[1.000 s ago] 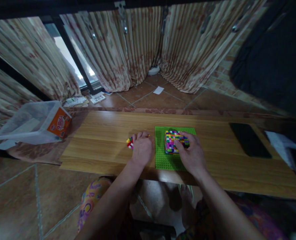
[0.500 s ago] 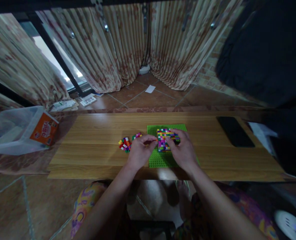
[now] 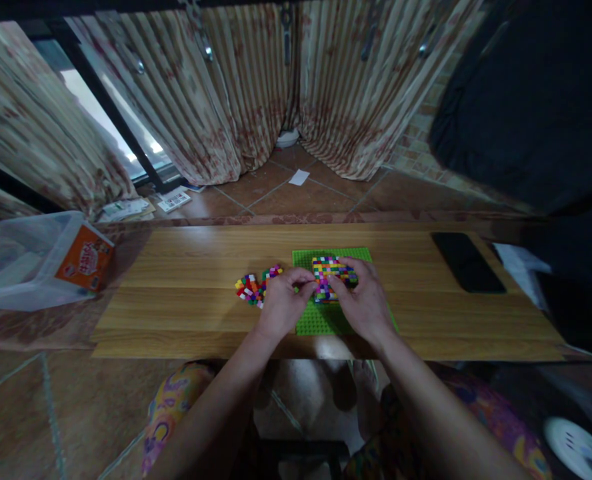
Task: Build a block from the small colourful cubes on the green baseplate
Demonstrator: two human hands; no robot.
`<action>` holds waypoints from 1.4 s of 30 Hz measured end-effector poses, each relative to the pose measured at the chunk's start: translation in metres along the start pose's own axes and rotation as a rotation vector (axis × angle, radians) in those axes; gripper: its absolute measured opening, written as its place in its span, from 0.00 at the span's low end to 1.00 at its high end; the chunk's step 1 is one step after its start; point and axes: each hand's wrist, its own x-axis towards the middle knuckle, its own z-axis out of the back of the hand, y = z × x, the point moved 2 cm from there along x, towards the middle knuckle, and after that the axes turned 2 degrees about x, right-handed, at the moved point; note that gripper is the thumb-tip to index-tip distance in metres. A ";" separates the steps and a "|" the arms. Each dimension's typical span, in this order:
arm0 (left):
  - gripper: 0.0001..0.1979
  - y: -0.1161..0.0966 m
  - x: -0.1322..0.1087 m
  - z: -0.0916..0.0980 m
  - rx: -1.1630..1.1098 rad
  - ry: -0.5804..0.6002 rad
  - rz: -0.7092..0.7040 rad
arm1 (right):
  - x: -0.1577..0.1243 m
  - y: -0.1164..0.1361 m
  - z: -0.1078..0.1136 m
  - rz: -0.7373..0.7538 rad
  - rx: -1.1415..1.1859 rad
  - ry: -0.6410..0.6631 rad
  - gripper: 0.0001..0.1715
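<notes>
A multicoloured block of small toy bricks (image 3: 325, 268) sits on the green studded baseplate (image 3: 321, 325) in the middle of the table. My right hand (image 3: 369, 301) grips this block from the right, its thumb over the top and its fingers along the far side, hiding part of it. At the block's left edge, thumb and forefinger of my left hand (image 3: 285, 299) are pinched together. Whatever they hold is too small to make out. Loose coloured bricks (image 3: 249, 288) lie just left of my left hand, which covers some of them.
A black phone-like slab (image 3: 469, 262) lies on the right part of the wooden table (image 3: 191, 267). To the left, beyond the table, stands a clear plastic bin (image 3: 31, 260) with an orange label. Patterned curtains (image 3: 256, 93) hang behind.
My left fingertips have shifted slightly right, against the block's left edge. My right hand keeps its grip on the block. The whole view has shifted a little.
</notes>
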 end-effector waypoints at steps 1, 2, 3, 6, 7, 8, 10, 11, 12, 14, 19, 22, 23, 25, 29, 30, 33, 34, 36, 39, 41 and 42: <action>0.04 0.001 0.000 -0.001 0.009 -0.003 -0.003 | 0.000 0.001 0.000 -0.005 0.002 -0.001 0.24; 0.04 0.001 0.000 -0.001 0.015 -0.004 -0.007 | -0.001 0.002 0.000 -0.011 0.003 -0.003 0.24; 0.04 0.001 0.000 -0.002 0.019 -0.002 -0.010 | -0.001 0.003 0.000 -0.015 0.004 -0.004 0.25; 0.04 0.002 -0.001 -0.003 0.018 0.005 -0.015 | -0.002 0.005 -0.002 -0.026 -0.001 -0.006 0.26; 0.05 0.001 -0.001 -0.003 0.018 0.007 -0.016 | -0.003 0.006 -0.002 -0.028 -0.008 -0.009 0.26; 0.05 0.001 -0.001 -0.002 0.021 0.008 -0.017 | -0.003 0.006 -0.003 -0.030 -0.018 -0.013 0.26; 0.05 0.000 -0.001 -0.002 0.028 0.012 -0.020 | -0.004 0.007 -0.004 -0.037 -0.042 -0.023 0.26; 0.05 -0.001 -0.001 -0.002 0.030 0.015 -0.020 | -0.004 0.007 -0.005 -0.042 -0.053 -0.026 0.27; 0.05 -0.001 -0.001 -0.002 0.030 0.016 -0.019 | -0.004 0.007 -0.006 -0.047 -0.061 -0.030 0.27; 0.05 -0.001 -0.002 -0.002 0.028 0.014 -0.014 | -0.003 0.007 -0.007 -0.057 -0.063 -0.038 0.26; 0.06 0.000 -0.003 -0.003 0.030 0.019 -0.004 | -0.003 0.009 -0.008 -0.088 -0.031 -0.048 0.25; 0.07 0.001 -0.004 -0.004 0.030 0.014 0.006 | -0.003 0.009 -0.009 -0.111 -0.018 -0.055 0.25; 0.07 0.001 -0.004 -0.004 0.031 0.008 0.009 | -0.003 0.009 -0.009 -0.115 -0.014 -0.063 0.25; 0.07 0.000 -0.003 -0.005 0.030 0.003 0.011 | -0.003 0.009 -0.010 -0.119 -0.008 -0.075 0.25; 0.07 0.001 -0.003 -0.006 0.015 0.002 0.017 | -0.002 0.009 -0.011 -0.117 -0.014 -0.079 0.25; 0.06 0.002 -0.002 -0.006 0.014 0.002 0.016 | -0.002 0.009 -0.011 -0.115 -0.018 -0.081 0.25; 0.06 0.002 -0.002 -0.006 0.022 0.002 0.004 | -0.001 0.010 -0.012 -0.109 -0.027 -0.083 0.25; 0.06 0.002 -0.002 -0.007 0.026 0.001 0.004 | -0.001 0.010 -0.012 -0.109 -0.030 -0.082 0.25; 0.06 0.001 -0.003 -0.007 0.036 -0.006 0.011 | -0.002 0.010 -0.013 -0.111 -0.037 -0.079 0.26; 0.06 -0.003 -0.005 -0.006 0.045 -0.001 0.005 | -0.003 0.009 -0.013 -0.098 -0.047 -0.083 0.26; 0.07 -0.004 -0.006 -0.001 0.058 0.028 -0.003 | -0.003 0.007 -0.012 -0.077 -0.040 -0.076 0.26; 0.07 -0.004 -0.005 0.003 0.076 0.038 0.000 | -0.003 0.006 -0.011 -0.067 -0.029 -0.066 0.26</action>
